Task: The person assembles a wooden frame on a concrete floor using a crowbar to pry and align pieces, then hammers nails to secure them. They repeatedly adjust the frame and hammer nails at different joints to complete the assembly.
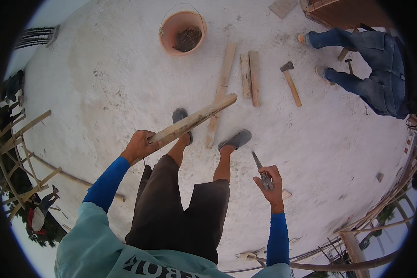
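My left hand [140, 147] is closed round the lower end of a wooden plank [192, 119], which slants up and to the right above my shoes. Farther right, my right hand [269, 183] grips a grey metal tool [258, 162] with a long tapering point aimed up and left; its exact kind is hard to make out. A longer plank [224, 76] lies on the floor ahead, partly behind the held one. Beside it rest a short board [245, 76] and another board [254, 78]. A hammer [291, 83] with a wooden handle lies to their right.
An orange bucket [184, 33] with a wire handle stands ahead, holding rusty-looking metal pieces [188, 39]. Another person in jeans [377, 69] stands at the far right near a brown wooden box [347, 13]. Timber framing [21, 148] lines the left edge, and a pole [78, 178] lies on the concrete.
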### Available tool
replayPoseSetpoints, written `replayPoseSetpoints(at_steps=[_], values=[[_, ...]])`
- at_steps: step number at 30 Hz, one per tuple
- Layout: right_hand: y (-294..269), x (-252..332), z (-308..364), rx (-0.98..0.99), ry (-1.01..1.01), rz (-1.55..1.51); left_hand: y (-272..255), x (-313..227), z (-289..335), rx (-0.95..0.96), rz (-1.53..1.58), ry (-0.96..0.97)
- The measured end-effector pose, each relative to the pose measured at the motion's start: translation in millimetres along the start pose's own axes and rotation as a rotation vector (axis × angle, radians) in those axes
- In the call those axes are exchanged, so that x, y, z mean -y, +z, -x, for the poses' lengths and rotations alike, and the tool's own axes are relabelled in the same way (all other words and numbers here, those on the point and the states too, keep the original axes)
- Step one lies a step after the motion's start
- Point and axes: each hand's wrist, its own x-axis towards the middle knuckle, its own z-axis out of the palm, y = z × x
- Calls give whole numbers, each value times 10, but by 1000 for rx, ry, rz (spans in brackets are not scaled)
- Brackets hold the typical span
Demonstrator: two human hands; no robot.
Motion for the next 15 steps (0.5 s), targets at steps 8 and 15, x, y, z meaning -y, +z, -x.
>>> replayPoseSetpoints(at_steps=[8,15], values=[[987,-1366,-1512,-218,25,-225,889,449,-1345,70,233,-175],[836,-812,-2768,-50,187,41,1156,874,-2002,202,272,-284]])
